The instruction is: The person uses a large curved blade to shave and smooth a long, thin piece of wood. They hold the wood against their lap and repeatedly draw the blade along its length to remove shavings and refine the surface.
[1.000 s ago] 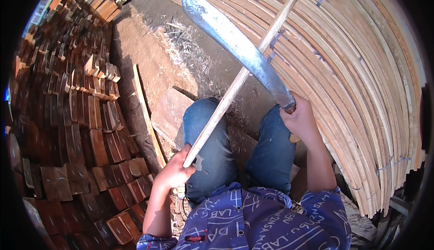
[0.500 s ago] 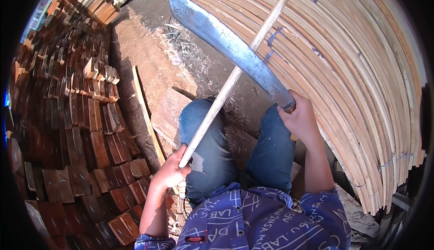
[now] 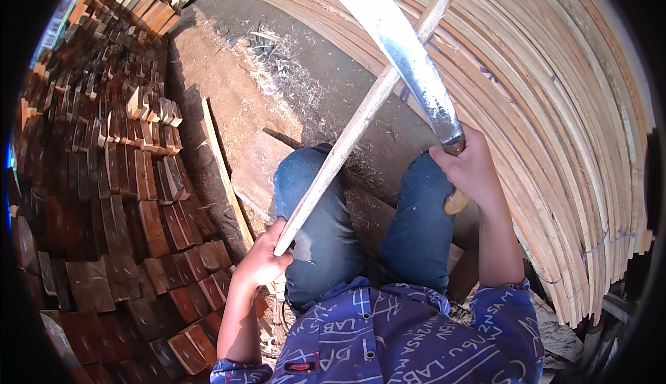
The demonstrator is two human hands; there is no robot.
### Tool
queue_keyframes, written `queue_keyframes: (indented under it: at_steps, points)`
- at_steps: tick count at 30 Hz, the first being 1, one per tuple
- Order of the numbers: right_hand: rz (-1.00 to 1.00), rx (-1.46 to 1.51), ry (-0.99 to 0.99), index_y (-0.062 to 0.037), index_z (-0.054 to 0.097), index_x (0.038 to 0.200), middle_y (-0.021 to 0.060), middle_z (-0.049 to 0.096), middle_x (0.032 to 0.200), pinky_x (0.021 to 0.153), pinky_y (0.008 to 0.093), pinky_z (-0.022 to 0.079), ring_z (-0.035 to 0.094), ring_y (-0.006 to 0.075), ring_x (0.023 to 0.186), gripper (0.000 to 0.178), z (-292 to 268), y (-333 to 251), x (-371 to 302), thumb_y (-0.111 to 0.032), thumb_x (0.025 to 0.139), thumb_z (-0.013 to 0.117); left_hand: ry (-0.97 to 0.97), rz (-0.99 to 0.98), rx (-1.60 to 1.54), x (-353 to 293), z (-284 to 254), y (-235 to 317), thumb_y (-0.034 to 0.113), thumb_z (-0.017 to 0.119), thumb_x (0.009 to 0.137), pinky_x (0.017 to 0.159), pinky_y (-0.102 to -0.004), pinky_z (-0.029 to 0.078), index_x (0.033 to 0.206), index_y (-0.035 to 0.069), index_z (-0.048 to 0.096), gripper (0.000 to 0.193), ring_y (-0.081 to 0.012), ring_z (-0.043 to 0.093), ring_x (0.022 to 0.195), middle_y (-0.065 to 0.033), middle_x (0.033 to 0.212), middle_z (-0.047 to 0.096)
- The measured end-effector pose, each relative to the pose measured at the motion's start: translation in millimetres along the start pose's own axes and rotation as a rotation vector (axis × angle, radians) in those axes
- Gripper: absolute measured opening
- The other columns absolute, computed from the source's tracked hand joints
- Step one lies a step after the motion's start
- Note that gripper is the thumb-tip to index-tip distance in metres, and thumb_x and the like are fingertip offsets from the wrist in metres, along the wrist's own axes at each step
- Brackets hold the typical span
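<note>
My left hand (image 3: 264,258) is closed around the lower end of a long pale wooden stick (image 3: 340,152), which slants up and away to the right across my left thigh. In my right hand (image 3: 473,167) is the handle of a machete (image 3: 399,40), its broad steel blade bright with glare and pointing up and to the left. The blade crosses over the stick in its upper half; whether the edge touches the wood I cannot tell. The machete's tip reaches the top of the picture. A yellowish curved handle end (image 3: 456,202) shows below my right fist.
Stacks of dark brown wooden blocks (image 3: 125,280) fill the left side. Bundles of long pale wood strips (image 3: 555,141), tied with bluish bands, lie on the right. A thin wooden batten (image 3: 225,176), a flat board (image 3: 260,165) and wood shavings (image 3: 277,58) lie on the ground ahead.
The machete has swung more upright, its tip moving up and right, and the blade crosses the stick farther up. My right hand has shifted slightly right; my left hand barely moved.
</note>
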State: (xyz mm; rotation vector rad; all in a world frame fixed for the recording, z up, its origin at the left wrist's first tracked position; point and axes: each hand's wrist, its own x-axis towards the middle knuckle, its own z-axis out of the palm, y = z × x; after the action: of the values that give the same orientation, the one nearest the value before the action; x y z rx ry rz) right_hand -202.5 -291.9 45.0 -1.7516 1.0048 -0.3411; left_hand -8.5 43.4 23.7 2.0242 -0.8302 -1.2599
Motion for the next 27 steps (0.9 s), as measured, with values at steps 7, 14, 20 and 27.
queue_keyframes:
  at_steps: [7, 14, 20, 27]
  points:
    - [-0.130, -0.238, -0.024, 0.0049, 0.063, 0.115, 0.0175, 0.064, 0.068, 0.064, 0.0341, 0.050, 0.065, 0.0261, 0.063, 0.041, 14, 19, -20, -0.002, 0.076, 0.069, -0.096, -0.063, -0.049, 5, -2, -2, -0.003, 0.055, 0.071, 0.073, -0.0305, 0.044, 0.106, 0.002, 0.047, 0.036, -0.0190, 0.047, 0.078, -0.0097, 0.080, 0.046]
    - [0.002, -0.013, 0.060, 0.0059, 0.063, 0.114, 0.0125, 0.066, 0.074, 0.066, 0.0323, 0.051, 0.065, 0.0187, 0.067, 0.037, 12, 6, -3, -0.002, 0.078, 0.068, -0.027, -0.030, -0.004, 2, 0, -6, -0.003, 0.055, 0.070, 0.072, -0.0306, 0.043, 0.105, 0.004, 0.046, 0.036, -0.0201, 0.045, 0.076, -0.0095, 0.077, 0.043]
    - [-0.026, -0.020, 0.133, 0.0063, 0.061, 0.113, 0.0102, 0.066, 0.078, 0.068, 0.0307, 0.051, 0.064, 0.0146, 0.070, 0.037, 19, 23, -6, -0.002, 0.078, 0.068, -0.064, -0.069, 0.011, 3, -5, -1, -0.002, 0.056, 0.072, 0.070, -0.0316, 0.043, 0.111, 0.002, 0.047, 0.040, -0.0195, 0.045, 0.075, -0.0099, 0.077, 0.043]
    - [0.229, 0.108, -0.051, 0.0061, 0.061, 0.108, 0.0055, 0.063, 0.073, 0.062, 0.0297, 0.049, 0.063, 0.0141, 0.067, 0.032, 0, -2, -6, -0.003, 0.079, 0.068, -0.069, -0.131, 0.013, 3, -4, 12, -0.007, 0.056, 0.069, 0.076, -0.0294, 0.042, 0.106, 0.004, 0.049, 0.040, -0.0184, 0.048, 0.083, -0.0058, 0.084, 0.045]
